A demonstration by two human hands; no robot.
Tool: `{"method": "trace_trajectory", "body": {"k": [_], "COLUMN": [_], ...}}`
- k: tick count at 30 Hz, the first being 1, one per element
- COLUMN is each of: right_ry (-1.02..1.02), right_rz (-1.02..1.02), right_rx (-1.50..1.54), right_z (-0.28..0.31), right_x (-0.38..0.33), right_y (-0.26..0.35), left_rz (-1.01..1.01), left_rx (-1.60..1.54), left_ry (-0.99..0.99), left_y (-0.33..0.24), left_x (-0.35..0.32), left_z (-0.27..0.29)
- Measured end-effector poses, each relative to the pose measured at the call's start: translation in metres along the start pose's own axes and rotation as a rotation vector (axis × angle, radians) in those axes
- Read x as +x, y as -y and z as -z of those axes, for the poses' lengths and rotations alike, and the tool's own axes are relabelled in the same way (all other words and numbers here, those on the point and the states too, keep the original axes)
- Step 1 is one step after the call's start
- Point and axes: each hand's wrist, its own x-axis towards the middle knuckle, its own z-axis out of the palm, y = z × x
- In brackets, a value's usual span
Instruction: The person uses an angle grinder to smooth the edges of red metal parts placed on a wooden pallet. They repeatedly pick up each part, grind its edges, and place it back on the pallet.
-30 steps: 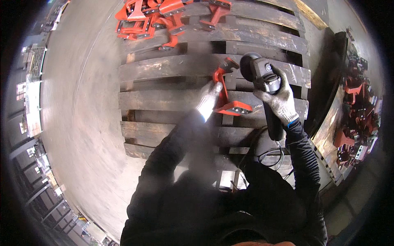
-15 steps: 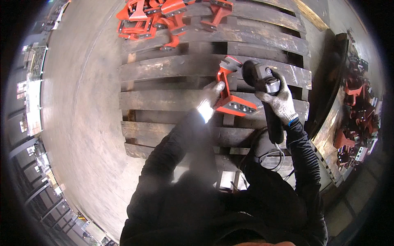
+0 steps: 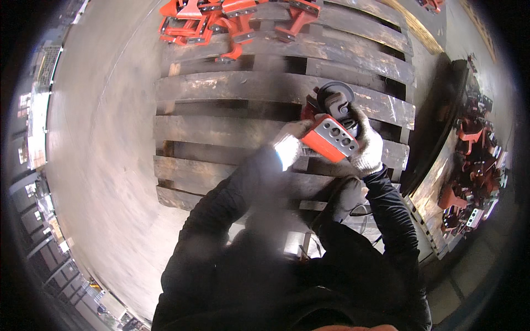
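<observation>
Your gloved left hand (image 3: 291, 142): closed on the left side of a red bracket (image 3: 327, 144) — likely weighty, rigid metal, best gripped along that flank — above a slatted wooden pallet (image 3: 204, 129). Your gloved right hand (image 3: 368, 144): around a dark grinder (image 3: 338, 105). Surroundings: grey floor (image 3: 99, 143) at left, red bracket pile (image 3: 210, 22) at the pallet's far end, a loaded second pallet (image 3: 432, 193) right.

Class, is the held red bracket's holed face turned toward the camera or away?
Toward it: the red bracket, gripped by the left hand, shows its pale face with dark holes.
</observation>
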Motion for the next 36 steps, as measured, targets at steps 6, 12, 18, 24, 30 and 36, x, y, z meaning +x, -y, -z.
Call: {"method": "trace_trajectory", "body": {"k": [6, 12, 18, 24, 30, 36], "right_ry": [0.028, 0.031, 0.092, 0.040, 0.076, 0.152], "right_rz": [0.052, -0.122, -0.036, -0.047, -0.012, -0.111], "right_rx": [0.051, 0.242, 0.080, -0.011, -0.052, -0.037], "right_z": [-0.003, -0.018, -0.005, -0.007, -0.009, -0.006], "right_x": [0.004, -0.011, -0.003, -0.013, -0.017, -0.019], "right_y": [0.001, -0.021, 0.009, 0.001, -0.012, -0.013], "left_rz": [-0.235, -0.159, 0.025, -0.097, -0.364, -0.080], "left_rx": [0.405, 0.331, 0.082, -0.400, 0.325, -0.035], "left_ry": [0.032, 0.051, 0.041, -0.025, 0.018, 0.000], "left_y": [0.030, 0.035, 0.024, 0.028, 0.038, 0.039], "left_x": [0.014, 0.027, 0.018, 0.030, 0.028, 0.039], "left_z": [0.006, 0.019, 0.007, 0.012, 0.027, 0.043]}}
